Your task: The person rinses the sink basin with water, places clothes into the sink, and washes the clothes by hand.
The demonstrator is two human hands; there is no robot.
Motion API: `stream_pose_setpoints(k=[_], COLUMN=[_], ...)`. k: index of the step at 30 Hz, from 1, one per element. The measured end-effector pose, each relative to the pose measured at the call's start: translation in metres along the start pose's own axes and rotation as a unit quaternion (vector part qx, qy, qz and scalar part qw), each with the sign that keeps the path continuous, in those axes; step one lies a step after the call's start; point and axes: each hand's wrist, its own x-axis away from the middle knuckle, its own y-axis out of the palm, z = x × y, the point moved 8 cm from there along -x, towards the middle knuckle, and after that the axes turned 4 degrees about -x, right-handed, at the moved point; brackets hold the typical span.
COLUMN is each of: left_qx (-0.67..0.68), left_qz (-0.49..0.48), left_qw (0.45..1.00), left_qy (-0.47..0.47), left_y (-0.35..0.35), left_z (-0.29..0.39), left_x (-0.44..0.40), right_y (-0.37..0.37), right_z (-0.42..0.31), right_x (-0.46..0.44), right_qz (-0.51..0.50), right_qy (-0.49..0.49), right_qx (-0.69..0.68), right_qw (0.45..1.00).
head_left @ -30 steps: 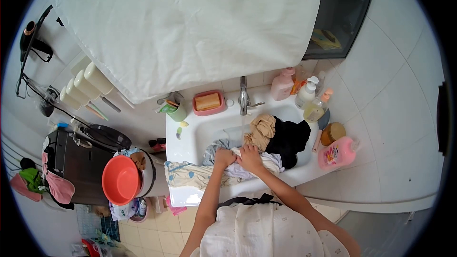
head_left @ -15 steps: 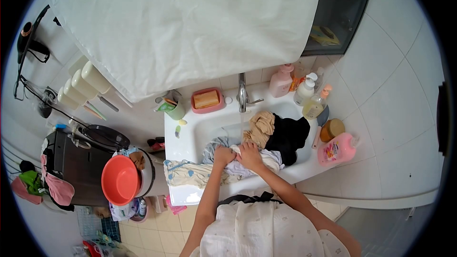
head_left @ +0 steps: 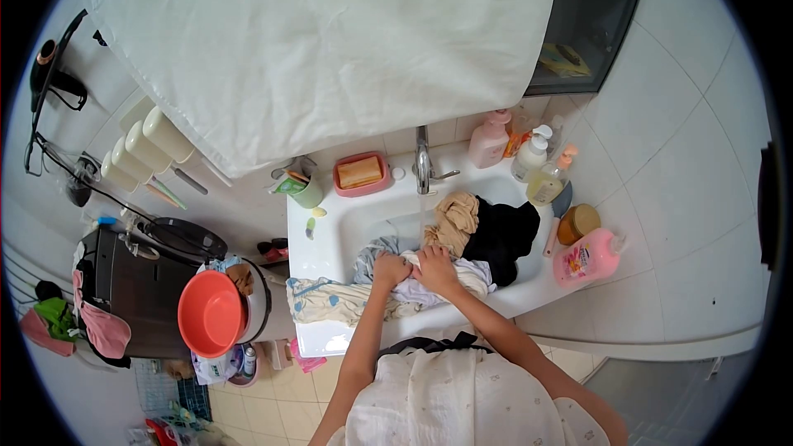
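Observation:
At the front of the white sink (head_left: 330, 227), my left hand (head_left: 391, 271) is closed on wet, pale lavender-white clothing (head_left: 471, 275). Close beside it, my right hand (head_left: 435, 269) grips the same bunched clothing, its back facing up and its fingertips partly hidden. Grey-blue cloth (head_left: 372, 254) lies just left of the hands. A cream cloth with blue patterns (head_left: 318, 301) drapes along the front left rim. Behind my right hand, a beige garment (head_left: 453, 223) and a black garment (head_left: 504, 239) are heaped in the basin. Water runs from the faucet (head_left: 422, 169).
A pink soap dish (head_left: 361, 188) with a bar of soap and a green cup (head_left: 308, 192) stand on the back ledge. Pump bottles (head_left: 489, 140) and a pink detergent bottle (head_left: 588, 259) line the right side. Left of the sink is a red basin (head_left: 211, 314).
The whole view has shifted very slightly. Both hands stay on the lavender-white clothing in nearly the same place, and the water keeps running.

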Motion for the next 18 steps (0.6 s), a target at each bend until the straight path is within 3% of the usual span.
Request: stream_pose_setpoints(k=[18], left_qx=[0.016], left_qz=[0.027], left_qw=[0.999], left_qy=[-0.008], left_y=[0.0010], left_z=[-0.0025], left_x=[-0.0002], right_y=[-0.0013], right_z=[-0.0012], right_x=[0.0000], right_qz=[0.006], right_qy=[-0.009], right_qx=[0.008], right_qw=[1.000])
